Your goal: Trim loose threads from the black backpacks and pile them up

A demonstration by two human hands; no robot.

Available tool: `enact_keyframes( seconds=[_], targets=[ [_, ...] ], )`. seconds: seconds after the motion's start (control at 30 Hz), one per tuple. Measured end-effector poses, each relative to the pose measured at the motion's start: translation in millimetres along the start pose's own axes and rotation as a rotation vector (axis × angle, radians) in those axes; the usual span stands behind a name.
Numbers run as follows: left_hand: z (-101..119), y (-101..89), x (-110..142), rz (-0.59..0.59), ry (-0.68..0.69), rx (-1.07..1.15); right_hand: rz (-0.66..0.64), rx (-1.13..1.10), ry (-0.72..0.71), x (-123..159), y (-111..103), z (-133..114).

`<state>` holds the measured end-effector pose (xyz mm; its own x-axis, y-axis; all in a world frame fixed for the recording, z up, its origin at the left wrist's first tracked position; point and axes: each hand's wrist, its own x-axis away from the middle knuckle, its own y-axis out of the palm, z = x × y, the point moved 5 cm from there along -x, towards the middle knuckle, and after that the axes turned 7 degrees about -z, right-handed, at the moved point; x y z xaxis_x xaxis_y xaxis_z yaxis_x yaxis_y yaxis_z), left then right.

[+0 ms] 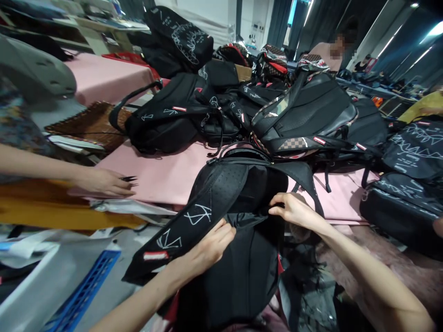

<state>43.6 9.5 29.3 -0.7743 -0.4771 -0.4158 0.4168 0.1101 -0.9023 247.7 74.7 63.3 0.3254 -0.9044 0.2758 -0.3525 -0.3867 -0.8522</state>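
A white wall stands at top centre, dark curtains hanging to its right; bright light shows upper right, and a pink-topped table crosses mid-frame.

The single view is worn on the head, looking forward and steeply down, close above the black backpack at lower centre, and reaching past the pink bench to distant curtains along the top.

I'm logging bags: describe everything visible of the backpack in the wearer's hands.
The black backpack looks like fabric, its broad, padded-looking strap bearing white line drawings and a red-and-white label. It lies strap side up, its upper part over the pink tabletop. The left hand and right hand pinch its fabric.
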Motion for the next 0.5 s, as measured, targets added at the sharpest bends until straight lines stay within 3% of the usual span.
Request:
enact_keyframes(
  seconds=[0.17, 0.37, 0.5],
  targets=[
    [-14, -8.4, -18, -0.041, -0.109, -0.046, 0.043, 0.063, -0.062, 2, 6, -6],
    [-45, -0.3, -41, -0.458, -0.379, -0.037, 0.149, -0.035, -0.118, -7, 21, -6],
    [-53, 13.2, -55, -0.582, -0.394, -0.022, 0.193, -0.215, -0.096, -8, 34, 4]
  ],
)
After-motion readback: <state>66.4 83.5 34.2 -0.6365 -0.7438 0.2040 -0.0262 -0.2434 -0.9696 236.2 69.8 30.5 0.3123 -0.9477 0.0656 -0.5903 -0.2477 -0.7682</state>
